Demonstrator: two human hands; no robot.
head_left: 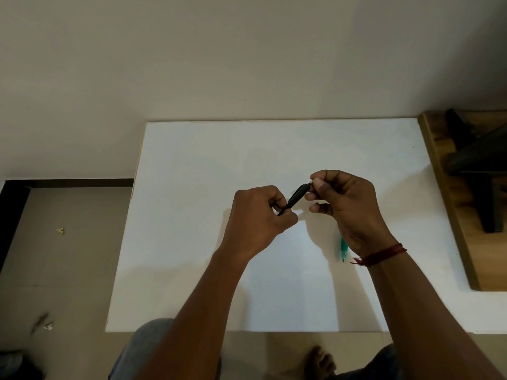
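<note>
Left hand is curled round the lower end of the black pen, fingers and thumb clamping the barrel; reads as the anchor grip. Right hand pinches the upper end between thumb and fingertips, probably to pull or twist that end piece. Can't tell if it's a cap or a clicker. Pen sits diagonal in mid-air above the white table, so both ends are free to work. Green pen lies flat on the table under the right wrist, parked within reach. Red thread on that wrist.
</note>
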